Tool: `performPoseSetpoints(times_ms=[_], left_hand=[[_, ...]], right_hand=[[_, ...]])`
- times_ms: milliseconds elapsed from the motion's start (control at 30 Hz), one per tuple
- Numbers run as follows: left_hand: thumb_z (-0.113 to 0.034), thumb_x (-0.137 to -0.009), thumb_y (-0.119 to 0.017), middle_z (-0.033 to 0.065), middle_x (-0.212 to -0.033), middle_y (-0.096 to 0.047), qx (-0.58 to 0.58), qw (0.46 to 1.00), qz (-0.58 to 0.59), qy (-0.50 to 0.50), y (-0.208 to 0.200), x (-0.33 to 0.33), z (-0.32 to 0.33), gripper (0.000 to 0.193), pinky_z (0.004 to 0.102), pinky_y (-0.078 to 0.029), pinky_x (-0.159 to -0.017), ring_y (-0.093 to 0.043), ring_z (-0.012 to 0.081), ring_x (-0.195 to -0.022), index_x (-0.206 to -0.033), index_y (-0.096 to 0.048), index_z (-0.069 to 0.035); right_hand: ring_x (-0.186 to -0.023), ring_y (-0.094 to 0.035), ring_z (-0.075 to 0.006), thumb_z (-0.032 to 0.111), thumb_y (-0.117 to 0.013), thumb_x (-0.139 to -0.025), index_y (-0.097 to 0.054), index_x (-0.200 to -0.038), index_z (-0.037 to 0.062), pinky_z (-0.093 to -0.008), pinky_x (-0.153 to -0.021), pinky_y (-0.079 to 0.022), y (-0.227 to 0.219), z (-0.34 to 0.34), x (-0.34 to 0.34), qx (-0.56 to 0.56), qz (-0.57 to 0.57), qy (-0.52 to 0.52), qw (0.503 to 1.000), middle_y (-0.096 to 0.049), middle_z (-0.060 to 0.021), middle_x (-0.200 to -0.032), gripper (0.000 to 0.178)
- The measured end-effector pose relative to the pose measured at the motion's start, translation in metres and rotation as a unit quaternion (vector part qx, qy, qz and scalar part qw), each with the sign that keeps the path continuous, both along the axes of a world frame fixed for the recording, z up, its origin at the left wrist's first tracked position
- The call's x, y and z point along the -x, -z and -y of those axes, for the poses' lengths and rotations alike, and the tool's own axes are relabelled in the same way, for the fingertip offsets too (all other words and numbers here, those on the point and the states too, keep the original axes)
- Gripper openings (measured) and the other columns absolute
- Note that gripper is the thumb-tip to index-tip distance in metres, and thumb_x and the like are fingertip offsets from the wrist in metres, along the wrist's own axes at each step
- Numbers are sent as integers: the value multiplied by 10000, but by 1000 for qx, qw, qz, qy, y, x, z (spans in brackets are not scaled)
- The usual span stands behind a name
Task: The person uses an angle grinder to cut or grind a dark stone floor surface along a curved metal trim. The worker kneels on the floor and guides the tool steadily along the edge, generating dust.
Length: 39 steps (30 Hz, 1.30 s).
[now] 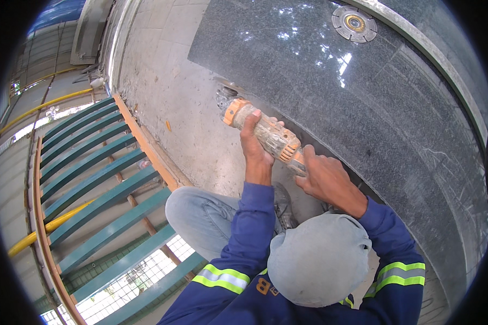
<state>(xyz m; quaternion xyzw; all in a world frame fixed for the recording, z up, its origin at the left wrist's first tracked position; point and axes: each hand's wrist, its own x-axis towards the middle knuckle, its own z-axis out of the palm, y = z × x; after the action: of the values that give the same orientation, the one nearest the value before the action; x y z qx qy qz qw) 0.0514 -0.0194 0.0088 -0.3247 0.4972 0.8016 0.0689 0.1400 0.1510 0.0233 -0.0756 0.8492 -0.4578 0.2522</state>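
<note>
An orange, dust-coated angle grinder [274, 136] lies slantwise between my hands, its head pointing up and left. My left hand [258, 145] is wrapped round the front of its body, thumb on top. Farther back, my right hand [332, 177] grips the rear end. The grinder's disc [230, 85] is by the edge of a polished dark stone slab [287, 59]. Haze there blurs the disc, and I cannot tell whether it touches the stone. Both sleeves are blue with reflective bands.
A segmented cutting disc [354, 24] lies flat on the slab near its far side. At left stands a railing with green slats [100, 194] and an orange-brown frame. Yellow pipes [51, 108] run beyond it. Pale dusty concrete floor [173, 127] lies between railing and slab.
</note>
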Motion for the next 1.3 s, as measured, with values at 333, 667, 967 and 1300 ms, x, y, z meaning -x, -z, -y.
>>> performPoseSetpoints(times_ms=[333,667,967,1300], left_hand=[[-256,-826,-742,182,-937,-607,-18,1000,-3,7,4,4,3,443,486,-613,-680,-688,337,-771,-1130,-521,-21],[-286,-833,-735,188,-920,-618,-9,1000,-6,16,0,2,6,485,465,-618,-664,-697,319,-782,-1162,-497,-22],[-250,-832,-740,168,-897,-622,-9,1000,4,-9,-5,-1,0,440,478,-613,-677,-698,312,-776,-1147,-543,-14],[-252,-828,-741,163,-867,-619,-35,999,0,-3,11,6,11,430,476,-607,-639,-686,302,-733,-1128,-541,-17]], right_hand=[[-764,-720,-446,203,-729,-824,-482,-1003,-30,-507,-693,-583,2,1,2,-9,-21,8,1000,-691,-286,-796,383],[-749,-722,-448,228,-762,-839,-469,-1019,-13,-492,-652,-584,-6,3,5,-23,3,-12,1000,-693,-285,-786,420],[-736,-706,-437,256,-740,-825,-461,-1049,-1,-506,-675,-548,-2,0,1,-15,20,-10,1000,-683,-279,-788,440],[-750,-710,-447,265,-747,-823,-452,-1019,-4,-523,-680,-548,8,9,5,-17,-14,-2,1000,-678,-292,-770,445]])
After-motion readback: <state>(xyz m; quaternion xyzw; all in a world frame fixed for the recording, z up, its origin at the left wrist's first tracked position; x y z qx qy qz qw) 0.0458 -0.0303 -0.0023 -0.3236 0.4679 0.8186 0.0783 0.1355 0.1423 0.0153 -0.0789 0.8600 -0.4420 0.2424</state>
